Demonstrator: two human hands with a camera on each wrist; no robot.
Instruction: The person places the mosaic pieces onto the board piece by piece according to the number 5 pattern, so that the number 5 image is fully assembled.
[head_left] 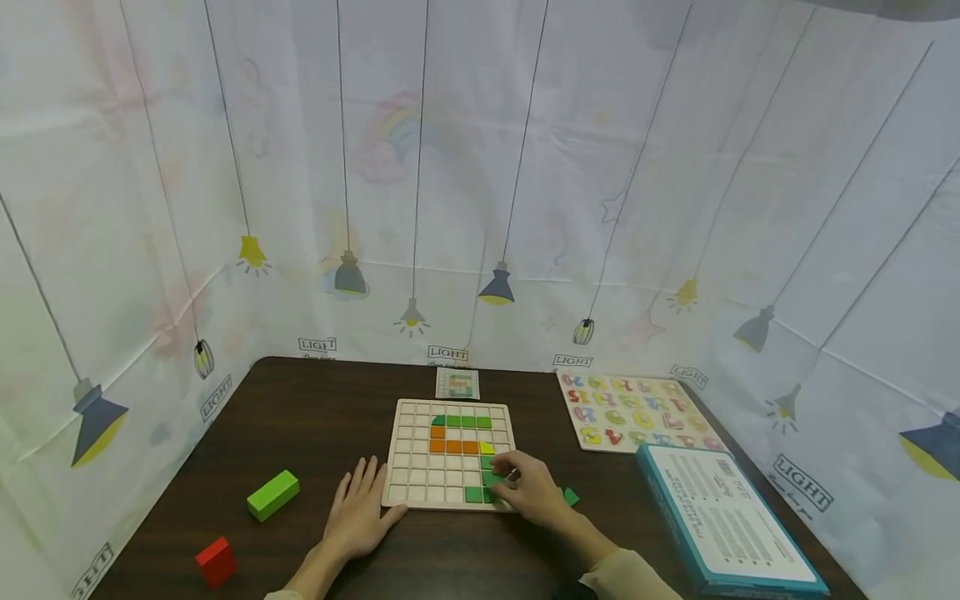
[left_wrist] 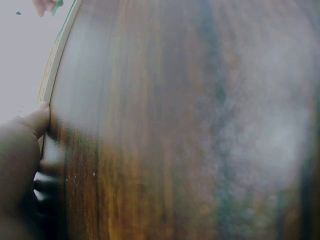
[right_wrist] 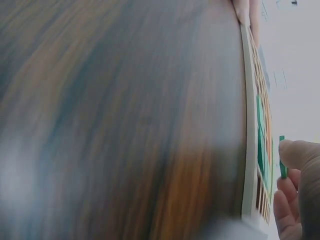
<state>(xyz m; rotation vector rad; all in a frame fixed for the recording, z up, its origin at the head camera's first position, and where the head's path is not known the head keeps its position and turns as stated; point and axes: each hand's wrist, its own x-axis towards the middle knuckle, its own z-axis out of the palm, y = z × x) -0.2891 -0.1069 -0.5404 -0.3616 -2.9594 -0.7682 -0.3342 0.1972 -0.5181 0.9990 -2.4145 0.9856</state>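
Observation:
A pale grid board [head_left: 409, 477] lies on the table with green, orange and yellow tiles set in its squares. My right hand [head_left: 534, 490] is over the board's lower right part. In the right wrist view its thumb and fingers pinch a thin green tile [right_wrist: 283, 159], held above the board. My left hand [head_left: 357, 517] rests on the table at the board's left side, fingers extended, the thumb touching the board's near left corner. Some tiles beneath the right hand are hidden. Another green piece [head_left: 571, 497] lies just right of that hand.
A small pattern card [head_left: 457, 384] lies behind the board. Light green [head_left: 273, 495] and red [head_left: 216, 562] blocks stand at the left. On the right are a letter-and-number puzzle board [head_left: 637, 410] and a blue-edged box [head_left: 738, 521]. White printed curtains [head_left: 465, 167] surround the table.

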